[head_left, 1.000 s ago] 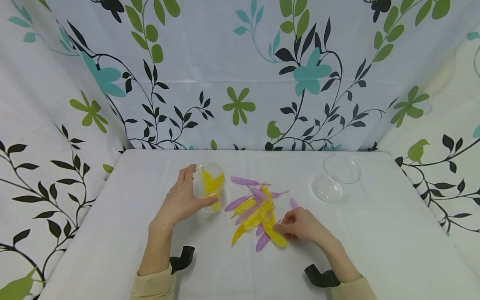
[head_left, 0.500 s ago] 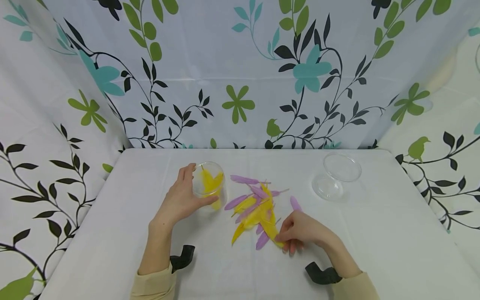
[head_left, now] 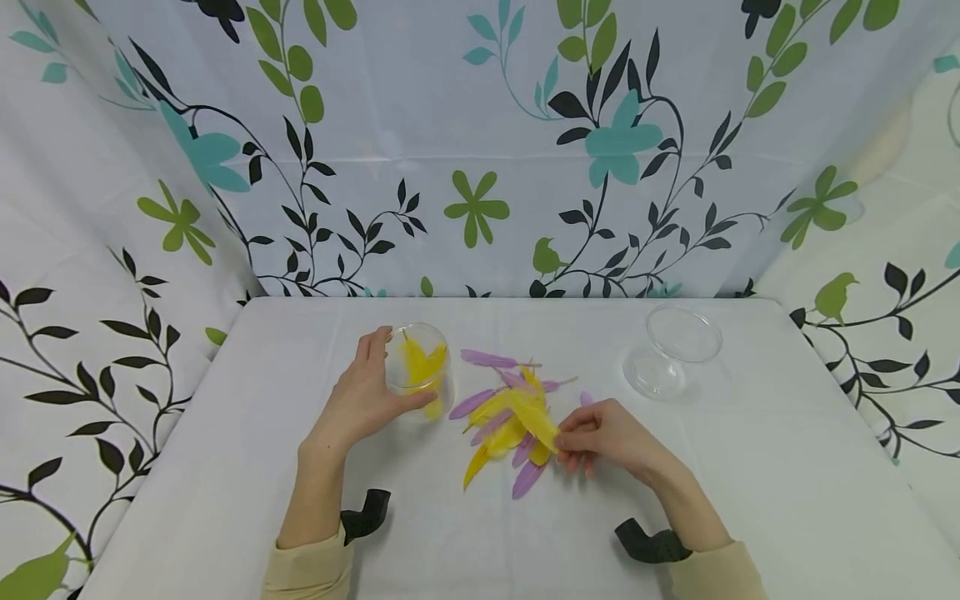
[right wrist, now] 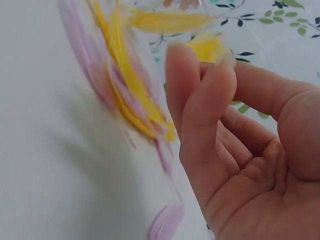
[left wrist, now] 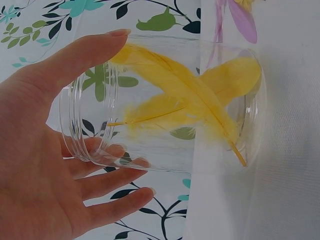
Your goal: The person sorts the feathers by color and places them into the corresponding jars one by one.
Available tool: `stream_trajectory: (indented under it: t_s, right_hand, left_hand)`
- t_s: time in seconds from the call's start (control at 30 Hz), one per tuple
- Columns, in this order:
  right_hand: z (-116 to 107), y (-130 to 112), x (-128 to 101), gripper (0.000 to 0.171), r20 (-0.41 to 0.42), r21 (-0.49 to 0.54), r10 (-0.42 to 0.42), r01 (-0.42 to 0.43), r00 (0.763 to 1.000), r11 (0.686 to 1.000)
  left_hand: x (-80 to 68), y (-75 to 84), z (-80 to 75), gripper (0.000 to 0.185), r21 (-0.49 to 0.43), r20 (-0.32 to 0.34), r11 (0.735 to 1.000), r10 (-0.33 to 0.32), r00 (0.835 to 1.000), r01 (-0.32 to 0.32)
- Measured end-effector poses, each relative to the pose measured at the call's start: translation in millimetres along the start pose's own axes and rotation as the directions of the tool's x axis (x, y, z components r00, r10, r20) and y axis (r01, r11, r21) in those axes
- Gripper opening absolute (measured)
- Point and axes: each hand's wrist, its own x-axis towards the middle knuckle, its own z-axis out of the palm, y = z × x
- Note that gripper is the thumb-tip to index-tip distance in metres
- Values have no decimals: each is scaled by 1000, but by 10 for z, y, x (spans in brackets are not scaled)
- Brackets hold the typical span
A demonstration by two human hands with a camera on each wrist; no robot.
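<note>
Two clear jars (head_left: 420,371) (head_left: 673,354), two yellow feathers (left wrist: 190,102) inside the left one.

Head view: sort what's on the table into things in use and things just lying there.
In use:
left hand gripping the clear jar
right hand pinching a yellow feather
feather pile

Lying about:
empty clear jar
white table

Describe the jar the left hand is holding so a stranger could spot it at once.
On the white table, look left of the heap of loose feathers. The clear jar stands there with the left hand wrapped round it. Unlike the clear container on the right, it has yellow feathers inside.
</note>
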Motion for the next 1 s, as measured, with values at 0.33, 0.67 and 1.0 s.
stream_trajectory:
  t_s: [0.33, 0.67, 1.0]
  right_hand:
    - [72, -351, 141, 31, -107, -31, -79, 76, 991, 997]
    - [99, -766, 374, 28, -28, -54, -144, 142, 989, 988]
    - [297, -1004, 621, 25, 120, 72, -171, 163, 978, 984]
  left_hand:
    - [8, -6, 8, 111, -3, -1, 1000, 5, 1000, -5]
    - [-8, -15, -14, 111, -7, -15, 1000, 10, 1000, -10]
    - [2, -19, 1, 114, -22, 0, 1000, -11, 1000, 11]
